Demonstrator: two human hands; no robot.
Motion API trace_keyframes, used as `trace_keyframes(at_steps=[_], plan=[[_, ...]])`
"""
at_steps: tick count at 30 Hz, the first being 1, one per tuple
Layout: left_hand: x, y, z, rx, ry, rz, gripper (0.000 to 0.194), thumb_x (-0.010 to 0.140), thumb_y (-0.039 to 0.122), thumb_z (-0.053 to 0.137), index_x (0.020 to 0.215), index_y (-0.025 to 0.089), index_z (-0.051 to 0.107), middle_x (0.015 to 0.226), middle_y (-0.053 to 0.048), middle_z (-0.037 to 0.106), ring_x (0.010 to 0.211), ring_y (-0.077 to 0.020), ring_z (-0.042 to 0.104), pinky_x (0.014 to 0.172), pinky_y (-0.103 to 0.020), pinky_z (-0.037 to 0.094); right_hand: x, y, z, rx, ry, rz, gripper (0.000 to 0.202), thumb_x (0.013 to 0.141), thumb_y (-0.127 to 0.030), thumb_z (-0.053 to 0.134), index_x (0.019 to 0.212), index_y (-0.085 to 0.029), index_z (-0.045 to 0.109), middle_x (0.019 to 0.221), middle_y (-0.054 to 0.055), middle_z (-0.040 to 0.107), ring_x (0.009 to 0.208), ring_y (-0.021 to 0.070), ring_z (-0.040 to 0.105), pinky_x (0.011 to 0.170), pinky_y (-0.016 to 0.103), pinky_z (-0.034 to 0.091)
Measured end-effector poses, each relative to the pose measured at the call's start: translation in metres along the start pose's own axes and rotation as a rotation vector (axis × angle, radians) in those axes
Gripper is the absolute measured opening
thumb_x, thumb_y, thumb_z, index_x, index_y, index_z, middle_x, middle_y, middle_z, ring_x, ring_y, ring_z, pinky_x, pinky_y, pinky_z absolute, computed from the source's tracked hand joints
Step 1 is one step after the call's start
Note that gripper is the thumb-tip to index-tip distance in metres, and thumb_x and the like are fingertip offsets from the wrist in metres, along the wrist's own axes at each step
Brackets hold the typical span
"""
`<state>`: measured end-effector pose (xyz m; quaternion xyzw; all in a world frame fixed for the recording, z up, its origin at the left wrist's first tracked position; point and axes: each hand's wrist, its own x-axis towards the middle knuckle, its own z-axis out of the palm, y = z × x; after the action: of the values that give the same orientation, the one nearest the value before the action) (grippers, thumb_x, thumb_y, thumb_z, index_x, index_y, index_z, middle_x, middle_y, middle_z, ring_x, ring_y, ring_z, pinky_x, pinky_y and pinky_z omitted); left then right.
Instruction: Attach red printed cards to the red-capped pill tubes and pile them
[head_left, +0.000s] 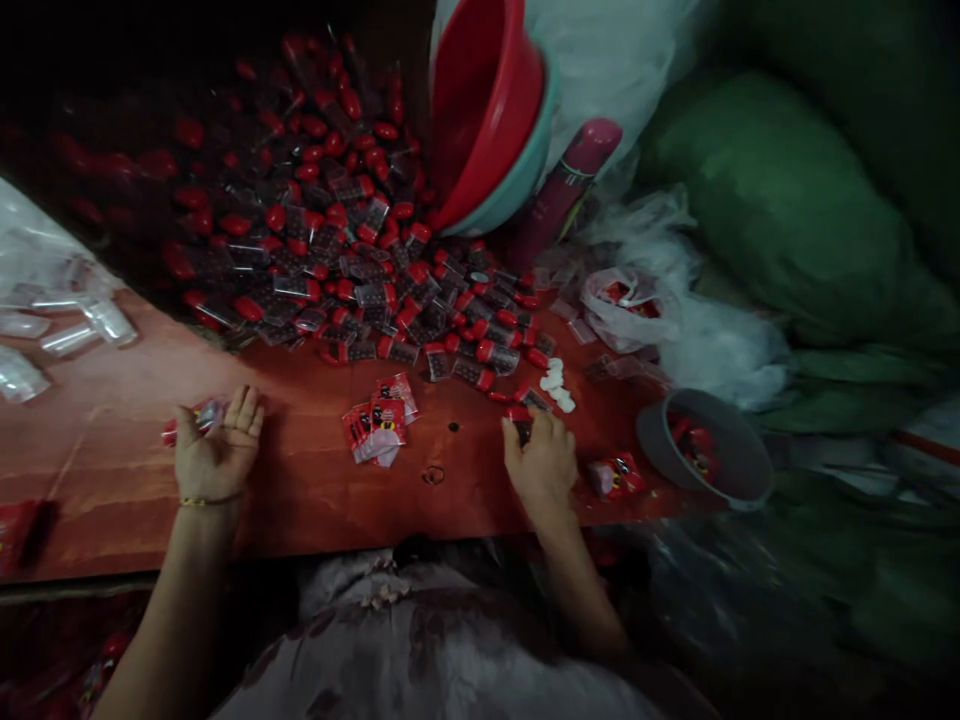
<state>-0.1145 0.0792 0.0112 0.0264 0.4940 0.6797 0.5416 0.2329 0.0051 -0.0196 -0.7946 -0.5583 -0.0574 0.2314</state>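
Observation:
My left hand (217, 450) lies palm up on the orange-red table (300, 510), fingers spread. A small red and clear item (208, 412) shows behind its thumb and palm. My right hand (541, 455) is palm down, its fingers curled on a dark bottle with a red cap (519, 414). Between the hands lie several red printed packets (386, 420), overlapping. Small white pieces (556, 384) sit just beyond my right hand. Another red packet (619, 474) is to its right. A large heap of red-capped clear bottles (375, 295) fills the far side.
A red basin (487, 110) and a teal one (536, 150) lean behind the heap, beside a pink spray can (570, 180). A grey bowl (652, 440) holds red packets at the right. Clear containers (67, 325) lie left. Green sacks (787, 210) stand right.

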Motion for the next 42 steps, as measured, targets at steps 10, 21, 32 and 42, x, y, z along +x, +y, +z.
trace_keyframes(at_steps=[10,21,32,42], plan=[[-0.057,-0.075,0.051,1.377,-0.765,0.694,0.029,0.068,0.026,0.069,0.097,0.024,0.07,0.13,-0.01,0.057,0.133,-0.0335,0.033,0.11,-0.053,0.019,-0.001,-0.029,0.041,0.008,-0.112,-0.252,0.044,0.09,-0.028,0.039,0.13,-0.012,0.046,0.127,0.018,0.052,0.113,0.0304,0.045,0.091,0.046,0.038],[-0.03,-0.091,0.04,1.785,-0.571,0.893,0.023,0.081,0.038,0.055,0.095,0.033,0.073,0.125,-0.003,0.061,0.129,-0.0346,0.039,0.105,-0.055,0.023,0.0,-0.023,0.041,0.077,-0.095,-0.249,0.044,0.089,-0.032,0.042,0.126,-0.011,0.049,0.131,0.019,0.048,0.115,0.0303,0.043,0.093,0.046,0.037],[-0.021,-0.094,0.042,1.678,-0.518,0.882,0.025,0.082,0.037,0.053,0.096,0.029,0.073,0.122,-0.006,0.063,0.127,-0.0336,0.042,0.106,-0.054,0.021,-0.001,-0.02,0.043,0.111,-0.021,-0.28,0.038,0.087,-0.03,0.046,0.119,-0.012,0.055,0.13,0.018,0.051,0.114,0.0296,0.047,0.093,0.045,0.039],[-0.058,-0.086,0.059,1.388,-0.462,0.856,0.028,0.083,0.037,0.053,0.104,0.029,0.07,0.134,-0.007,0.054,0.132,-0.0304,0.037,0.108,-0.053,0.02,-0.005,-0.082,0.015,0.787,-0.22,-0.195,0.029,0.087,-0.038,0.048,0.105,-0.019,0.06,0.103,0.009,0.066,0.094,0.0203,0.059,0.084,0.033,0.045]])
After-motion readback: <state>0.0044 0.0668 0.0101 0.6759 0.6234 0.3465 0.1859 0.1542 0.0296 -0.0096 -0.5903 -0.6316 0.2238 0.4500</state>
